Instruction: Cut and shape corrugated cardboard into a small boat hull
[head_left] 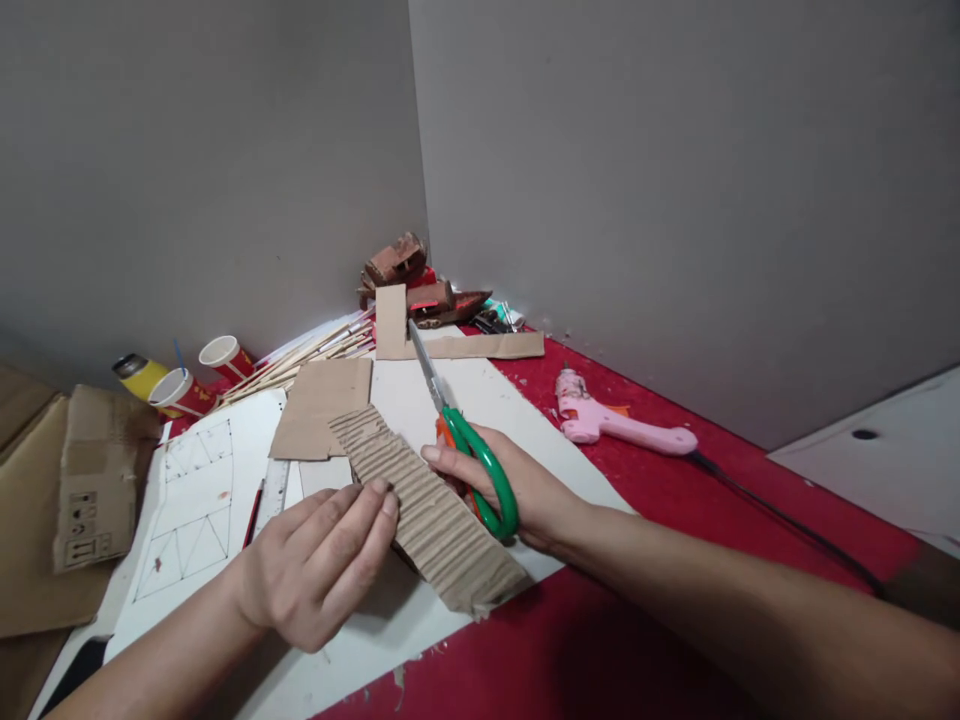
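My left hand [319, 565] grips the near edge of a ribbed strip of corrugated cardboard [435, 515], fingers curled over its left side. The strip slants from upper left to lower right above a white sheet [420, 400]. My right hand [517, 490] holds green and orange scissors [469, 445] by the handles, just right of the strip. Their blades are closed and point up and away toward the wall corner.
A pink glue gun [615, 420] with a black cord lies on the red table [675, 520] to the right. Flat cardboard pieces [322, 405], wooden sticks [300, 360], paper cups [225, 355], a yellow can [139, 372], a drawn sheet [195, 500] and a cardboard box [94, 475] sit left.
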